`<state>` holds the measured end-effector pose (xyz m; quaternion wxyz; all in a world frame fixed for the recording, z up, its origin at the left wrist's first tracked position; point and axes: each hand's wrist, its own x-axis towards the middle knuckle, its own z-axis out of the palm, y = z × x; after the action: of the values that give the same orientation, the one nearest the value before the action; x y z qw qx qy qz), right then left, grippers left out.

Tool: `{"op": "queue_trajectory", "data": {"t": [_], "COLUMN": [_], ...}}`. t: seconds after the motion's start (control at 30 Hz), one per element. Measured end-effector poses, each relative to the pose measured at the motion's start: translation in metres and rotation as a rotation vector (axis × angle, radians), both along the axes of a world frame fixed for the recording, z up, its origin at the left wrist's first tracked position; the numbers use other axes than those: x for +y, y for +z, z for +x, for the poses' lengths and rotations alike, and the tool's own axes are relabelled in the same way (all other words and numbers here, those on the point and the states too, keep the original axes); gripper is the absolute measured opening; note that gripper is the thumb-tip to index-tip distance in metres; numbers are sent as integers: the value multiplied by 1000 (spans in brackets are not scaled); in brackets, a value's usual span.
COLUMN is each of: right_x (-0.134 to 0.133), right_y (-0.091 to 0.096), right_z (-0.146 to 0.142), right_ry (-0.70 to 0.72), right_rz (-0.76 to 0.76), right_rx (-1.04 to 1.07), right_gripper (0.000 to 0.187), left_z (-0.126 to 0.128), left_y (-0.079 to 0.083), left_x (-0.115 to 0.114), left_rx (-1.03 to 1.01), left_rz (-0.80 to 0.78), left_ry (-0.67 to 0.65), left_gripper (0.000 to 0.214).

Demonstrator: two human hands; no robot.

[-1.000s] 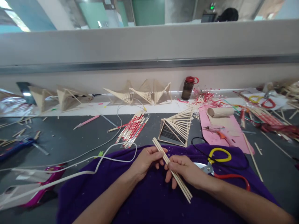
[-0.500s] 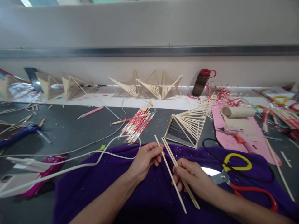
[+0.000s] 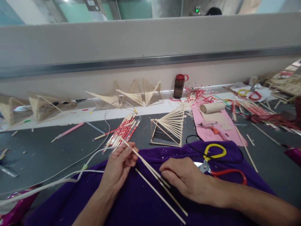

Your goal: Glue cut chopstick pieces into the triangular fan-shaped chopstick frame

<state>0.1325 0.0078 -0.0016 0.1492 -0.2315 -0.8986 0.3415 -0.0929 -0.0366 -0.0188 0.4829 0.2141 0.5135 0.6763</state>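
My left hand (image 3: pixel 119 168) pinches the upper end of a small bundle of thin wooden sticks (image 3: pixel 150 171) that slants down to the right over the purple cloth (image 3: pixel 145 201). One single stick (image 3: pixel 160 196) lies loose on the cloth just below the bundle. My right hand (image 3: pixel 183 179) rests palm down on the cloth with its fingertips touching the lower part of the bundle, fingers stretched and gripping nothing. A stick-built model (image 3: pixel 168 128) stands on the grey table just beyond the cloth.
Yellow and red scissors (image 3: pixel 217 164) lie on the cloth by my right wrist. Red-wrapped sticks (image 3: pixel 122 131), a white cable (image 3: pixel 70 175), a pink sheet (image 3: pixel 216 128) with a paper roll, a brown bottle (image 3: pixel 179 85) and more stick models (image 3: pixel 131 95) cover the table.
The left hand has drawn the bundle's top end leftward and lower. The right hand let go of the sticks and lies flat. One stick has dropped onto the cloth.
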Motion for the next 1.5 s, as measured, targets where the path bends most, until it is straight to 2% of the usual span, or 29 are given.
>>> {"op": "queue_trajectory", "data": {"t": [0.1, 0.3, 0.47, 0.67, 0.83, 1.03, 1.17, 1.37, 1.5], "right_x": [2, 21, 52, 73, 78, 87, 87, 84, 85], "right_y": [7, 11, 18, 12, -2, -23, -27, -35, -38], "right_z": [4, 15, 30, 38, 45, 45, 47, 50, 50], "right_ry": [-6, -81, -212, -329, -393, -459, -464, -413, -402], "right_rz": [-60, 51, 140, 158, 135, 171, 142, 123, 151], "right_rx": [66, 258, 377, 428, 398, 338, 325, 281, 260], "right_gripper": [18, 14, 12, 11, 10, 11, 13, 16, 17], "left_z": [4, 14, 10, 12, 14, -4, -12, -19, -18], "left_y": [8, 36, 60, 70, 71, 65, 63, 51, 43], "left_x": [1, 13, 45, 84, 97, 94, 94, 100, 105], "left_rx": [18, 128, 288, 410, 597, 956, 1013, 1164, 1162], "left_rz": [28, 123, 232, 257, 245, 38, 17, 22, 21], "left_ry": [63, 42, 20, -31, 28, -58, -77, -223, -225], "left_gripper": [27, 24, 22, 20, 22, 19, 19, 27, 28]}}
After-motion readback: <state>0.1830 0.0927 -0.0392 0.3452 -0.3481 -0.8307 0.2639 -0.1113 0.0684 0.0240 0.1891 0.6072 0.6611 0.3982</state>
